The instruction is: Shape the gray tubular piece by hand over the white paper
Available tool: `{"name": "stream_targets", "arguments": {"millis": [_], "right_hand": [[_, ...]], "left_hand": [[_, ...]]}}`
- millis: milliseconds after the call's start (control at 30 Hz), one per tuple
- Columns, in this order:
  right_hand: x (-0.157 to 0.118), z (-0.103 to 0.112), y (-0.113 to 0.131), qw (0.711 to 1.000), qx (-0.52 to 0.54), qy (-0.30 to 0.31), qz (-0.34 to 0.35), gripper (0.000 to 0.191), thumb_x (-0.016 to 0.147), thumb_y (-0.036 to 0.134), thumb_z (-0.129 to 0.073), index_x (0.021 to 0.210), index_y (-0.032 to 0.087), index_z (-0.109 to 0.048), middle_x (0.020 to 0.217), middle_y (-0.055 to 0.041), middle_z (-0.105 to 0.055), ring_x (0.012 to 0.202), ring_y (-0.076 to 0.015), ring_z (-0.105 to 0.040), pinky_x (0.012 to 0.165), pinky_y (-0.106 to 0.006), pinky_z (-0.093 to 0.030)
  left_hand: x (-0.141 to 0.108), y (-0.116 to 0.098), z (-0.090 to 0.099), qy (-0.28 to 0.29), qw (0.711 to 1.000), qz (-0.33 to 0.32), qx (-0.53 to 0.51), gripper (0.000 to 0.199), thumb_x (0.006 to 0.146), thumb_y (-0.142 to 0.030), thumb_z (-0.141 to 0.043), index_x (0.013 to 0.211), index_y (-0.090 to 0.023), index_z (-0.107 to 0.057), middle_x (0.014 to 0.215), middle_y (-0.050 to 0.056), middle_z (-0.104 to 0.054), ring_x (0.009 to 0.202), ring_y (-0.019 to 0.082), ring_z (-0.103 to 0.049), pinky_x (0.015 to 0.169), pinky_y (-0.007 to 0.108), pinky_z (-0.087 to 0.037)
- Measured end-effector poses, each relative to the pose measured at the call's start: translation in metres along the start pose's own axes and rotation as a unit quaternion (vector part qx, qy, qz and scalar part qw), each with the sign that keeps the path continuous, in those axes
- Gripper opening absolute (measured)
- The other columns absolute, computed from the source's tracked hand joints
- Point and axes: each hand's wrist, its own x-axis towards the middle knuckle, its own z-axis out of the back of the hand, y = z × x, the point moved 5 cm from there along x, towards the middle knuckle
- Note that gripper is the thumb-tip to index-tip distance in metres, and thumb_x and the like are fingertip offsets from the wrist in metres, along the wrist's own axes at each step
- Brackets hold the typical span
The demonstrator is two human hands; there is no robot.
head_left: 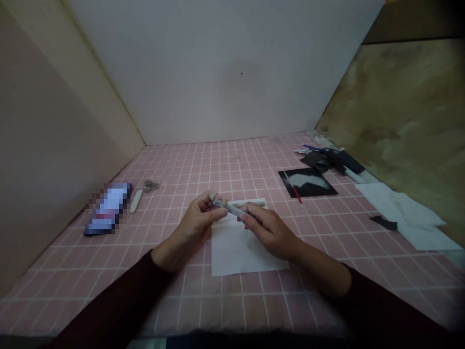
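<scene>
Over a white sheet of paper, a slim pale grey stick is held slantwise between both hands. My left hand pinches its far left end with thumb and fingers. A small greyish piece shows at that end, too small to make out. Closed around the stick's right part is my right hand, which hides the rest of it. Just behind the stick, a grey rod-like thing lies along the paper's far edge, partly covered by the hands.
To the left lie a blurred-out phone, a white flat stick and small grey bits. Right of the hands are a black sheet with white powder and a red-handled tool, dark scraps and white papers.
</scene>
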Motion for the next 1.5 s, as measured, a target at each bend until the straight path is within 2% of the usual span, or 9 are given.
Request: {"name": "stream_targets", "arguments": {"millis": [100, 267, 433, 633, 833, 1000, 1133, 1267, 1500], "right_hand": [[0.000, -0.001, -0.001, 1.000, 0.002, 0.004, 0.002, 0.026, 0.102, 0.034, -0.042, 0.081, 0.020, -0.047, 0.071, 0.0018, -0.048, 0.066, -0.0139, -0.046, 0.063, -0.030, -0.036], [0.000, 0.000, -0.001, 1.000, -0.004, -0.007, -0.001, 0.025, 0.102, 0.033, -0.043, 0.081, 0.020, -0.047, 0.071, 0.0027, -0.047, 0.064, -0.0132, -0.046, 0.062, -0.029, -0.035], [-0.001, -0.001, 0.001, 1.000, -0.007, 0.004, 0.011, 0.025, 0.102, 0.033, -0.042, 0.080, 0.021, -0.046, 0.071, 0.0023, -0.048, 0.065, -0.0132, -0.046, 0.063, -0.029, -0.036], [-0.001, 0.002, -0.001, 1.000, -0.006, -0.006, -0.007, 0.026, 0.103, 0.035, -0.041, 0.083, 0.020, -0.050, 0.073, 0.0009, -0.052, 0.067, -0.0142, -0.050, 0.064, -0.030, -0.038], [0.000, -0.001, 0.000, 1.000, -0.012, 0.013, 0.002, 0.027, 0.102, 0.034, -0.041, 0.080, 0.020, -0.048, 0.071, 0.0019, -0.048, 0.065, -0.0137, -0.047, 0.063, -0.029, -0.036], [-0.001, 0.003, -0.002, 1.000, -0.006, -0.004, -0.013, 0.027, 0.102, 0.036, -0.041, 0.084, 0.020, -0.053, 0.072, 0.0009, -0.052, 0.066, -0.0145, -0.050, 0.064, -0.030, -0.038], [-0.001, 0.003, -0.002, 1.000, -0.008, -0.004, -0.014, 0.026, 0.102, 0.035, -0.041, 0.085, 0.020, -0.054, 0.073, 0.0005, -0.054, 0.068, -0.0147, -0.052, 0.064, -0.029, -0.039], [-0.001, 0.003, -0.002, 1.000, -0.012, -0.003, -0.013, 0.026, 0.102, 0.035, -0.041, 0.084, 0.020, -0.053, 0.070, 0.0014, -0.052, 0.065, -0.0144, -0.050, 0.062, -0.029, -0.038], [-0.002, 0.007, -0.001, 0.998, -0.036, -0.046, -0.013, 0.024, 0.102, 0.033, -0.043, 0.080, 0.021, -0.046, 0.069, 0.0022, -0.048, 0.064, -0.0141, -0.047, 0.062, -0.029, -0.036]], "left_hand": [[-0.001, 0.006, -0.003, 0.013, 0.999, 0.041, 0.003, 0.028, 0.063, -0.019, -0.088, 0.083, -0.017, -0.069, 0.074, -0.002, -0.066, 0.067, 0.011, -0.059, 0.068, 0.024, -0.044], [0.002, -0.006, 0.005, -0.031, 0.999, -0.020, -0.007, 0.033, 0.055, -0.018, -0.091, 0.079, -0.016, -0.068, 0.073, -0.003, -0.065, 0.067, 0.008, -0.056, 0.065, 0.019, -0.042], [0.000, 0.002, -0.002, 0.016, 0.999, 0.041, -0.001, 0.029, 0.060, -0.019, -0.089, 0.080, -0.017, -0.069, 0.070, -0.002, -0.065, 0.064, 0.010, -0.058, 0.063, 0.023, -0.045], [0.006, -0.009, 0.011, -0.028, 0.999, -0.030, -0.001, 0.032, 0.058, -0.020, -0.090, 0.081, -0.016, -0.069, 0.069, -0.004, -0.063, 0.059, 0.005, -0.051, 0.057, 0.017, -0.039], [-0.002, 0.006, -0.002, 0.030, 0.999, 0.040, 0.017, 0.028, 0.064, -0.018, -0.087, 0.084, -0.017, -0.067, 0.075, -0.001, -0.067, 0.068, 0.012, -0.062, 0.067, 0.025, -0.047], [0.007, -0.018, 0.014, -0.049, 0.997, -0.064, 0.011, 0.030, 0.059, -0.018, -0.089, 0.079, -0.017, -0.067, 0.071, -0.004, -0.063, 0.061, 0.007, -0.053, 0.059, 0.020, -0.043], [0.009, -0.019, 0.015, -0.041, 0.998, -0.045, 0.002, 0.028, 0.063, -0.022, -0.088, 0.081, -0.017, -0.067, 0.072, -0.004, -0.062, 0.056, 0.004, -0.049, 0.054, 0.018, -0.039], [0.007, -0.019, 0.016, -0.051, 0.997, -0.065, 0.007, 0.032, 0.061, -0.020, -0.089, 0.082, -0.018, -0.065, 0.076, -0.005, -0.062, 0.060, 0.005, -0.052, 0.058, 0.018, -0.041], [0.003, -0.013, 0.009, -0.050, 0.998, -0.037, 0.023, 0.031, 0.065, -0.019, -0.086, 0.084, -0.018, -0.062, 0.074, -0.004, -0.061, 0.067, 0.008, -0.054, 0.063, 0.020, -0.042]]}}
